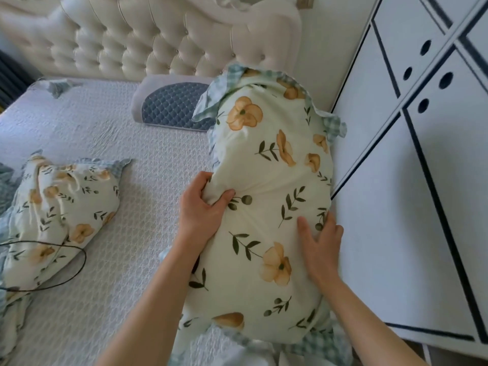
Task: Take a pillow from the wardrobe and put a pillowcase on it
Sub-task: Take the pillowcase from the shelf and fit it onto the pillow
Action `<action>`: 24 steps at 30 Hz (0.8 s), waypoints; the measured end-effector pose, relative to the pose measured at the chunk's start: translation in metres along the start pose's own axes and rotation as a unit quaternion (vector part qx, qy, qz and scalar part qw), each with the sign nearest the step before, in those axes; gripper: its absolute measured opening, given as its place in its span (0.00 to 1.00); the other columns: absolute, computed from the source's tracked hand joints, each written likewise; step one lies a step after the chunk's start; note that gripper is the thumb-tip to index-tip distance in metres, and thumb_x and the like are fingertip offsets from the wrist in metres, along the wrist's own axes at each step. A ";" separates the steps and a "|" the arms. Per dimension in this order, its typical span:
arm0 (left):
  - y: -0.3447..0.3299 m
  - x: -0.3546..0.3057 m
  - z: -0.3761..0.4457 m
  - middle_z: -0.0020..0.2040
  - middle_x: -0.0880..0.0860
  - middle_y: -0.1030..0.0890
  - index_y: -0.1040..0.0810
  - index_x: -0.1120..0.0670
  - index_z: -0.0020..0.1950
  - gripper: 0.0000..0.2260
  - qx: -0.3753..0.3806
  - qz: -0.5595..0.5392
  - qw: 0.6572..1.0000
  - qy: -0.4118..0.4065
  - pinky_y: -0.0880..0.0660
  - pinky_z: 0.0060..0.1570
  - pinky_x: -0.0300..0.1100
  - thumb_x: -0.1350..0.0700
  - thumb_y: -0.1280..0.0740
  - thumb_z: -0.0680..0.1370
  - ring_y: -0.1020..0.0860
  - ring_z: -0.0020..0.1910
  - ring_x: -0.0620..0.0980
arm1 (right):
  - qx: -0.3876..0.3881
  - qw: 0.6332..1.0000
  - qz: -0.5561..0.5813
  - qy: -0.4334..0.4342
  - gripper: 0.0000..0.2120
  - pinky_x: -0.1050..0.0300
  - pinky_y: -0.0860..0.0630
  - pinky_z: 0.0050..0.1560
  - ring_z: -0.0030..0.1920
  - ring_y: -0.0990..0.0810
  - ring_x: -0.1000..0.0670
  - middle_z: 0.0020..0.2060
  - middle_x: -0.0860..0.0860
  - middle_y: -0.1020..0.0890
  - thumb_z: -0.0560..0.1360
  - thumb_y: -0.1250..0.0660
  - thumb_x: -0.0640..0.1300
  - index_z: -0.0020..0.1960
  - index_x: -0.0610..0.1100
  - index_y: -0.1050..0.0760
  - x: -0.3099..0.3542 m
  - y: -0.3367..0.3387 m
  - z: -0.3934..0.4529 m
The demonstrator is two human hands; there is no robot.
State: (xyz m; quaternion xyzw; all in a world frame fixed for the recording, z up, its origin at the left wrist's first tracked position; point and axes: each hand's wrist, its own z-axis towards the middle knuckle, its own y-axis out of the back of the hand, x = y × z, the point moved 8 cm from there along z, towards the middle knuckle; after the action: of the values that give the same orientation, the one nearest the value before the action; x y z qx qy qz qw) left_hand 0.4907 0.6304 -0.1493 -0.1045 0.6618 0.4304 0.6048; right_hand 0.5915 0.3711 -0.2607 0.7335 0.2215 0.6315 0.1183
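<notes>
A plump pillow (266, 180) fills the middle of the view, wrapped in a pale green pillowcase with orange flowers, green leaves and a blue checked frill. It lies lengthwise at the bed's right side. My left hand (202, 204) pinches a fold of the pillowcase on the pillow's left edge. My right hand (320, 240) presses flat against the pillow's right side, fingers spread. The white wardrobe (412, 159) with dark trim lines stands just to the right, its doors closed.
A second pillow in the same flowered case (58, 207) lies at the left with a black cable (66, 262) looped over it. A grey and blue quilted pillow (171, 104) rests against the tufted cream headboard (137, 40). White quilted bedspread (132, 194) covers the bed.
</notes>
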 end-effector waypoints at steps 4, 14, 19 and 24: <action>-0.027 -0.017 0.039 0.35 0.44 0.21 0.24 0.49 0.42 0.10 0.005 0.022 1.000 -0.016 0.24 0.39 0.46 0.53 0.24 0.71 0.24 0.35 0.43 | 0.043 0.999 0.000 -0.027 0.36 0.54 0.38 0.66 0.67 0.36 0.48 0.70 0.48 0.38 0.76 0.39 0.62 0.77 0.48 0.48 -0.006 -0.013 0.045; -0.108 -0.088 0.153 0.30 0.35 0.28 0.21 0.50 0.38 0.07 -0.011 0.179 0.973 -0.146 0.35 0.44 0.30 0.56 0.24 0.71 0.28 0.34 0.39 | 0.091 0.976 -0.112 0.165 0.29 0.60 0.43 0.65 0.69 0.38 0.44 0.71 0.41 0.39 0.80 0.40 0.46 0.76 0.41 0.47 0.090 -0.005 0.235; -0.140 -0.098 0.197 0.29 0.40 0.25 0.21 0.52 0.36 0.10 0.017 0.270 0.943 -0.195 0.37 0.50 0.24 0.63 0.24 0.70 0.25 0.33 0.43 | 0.099 0.857 -0.229 0.451 0.37 0.44 0.48 0.72 0.74 0.47 0.38 0.75 0.42 0.44 0.75 0.35 0.40 0.77 0.48 0.50 0.211 -0.015 0.284; -0.161 -0.091 0.237 0.31 0.44 0.23 0.24 0.53 0.35 0.12 0.066 0.322 0.917 -0.228 0.43 0.57 0.26 0.68 0.26 0.68 0.25 0.31 0.54 | 0.206 0.744 -0.334 0.541 0.34 0.31 0.45 0.71 0.75 0.52 0.36 0.77 0.52 0.43 0.73 0.35 0.35 0.74 0.54 0.40 0.221 -0.058 0.328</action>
State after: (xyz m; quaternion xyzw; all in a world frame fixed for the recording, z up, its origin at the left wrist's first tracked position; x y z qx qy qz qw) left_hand 0.7878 0.6630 -0.1152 0.2553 0.5306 0.5694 0.5737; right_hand 0.9258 0.5618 -0.1514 0.1545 0.6041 0.7813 0.0283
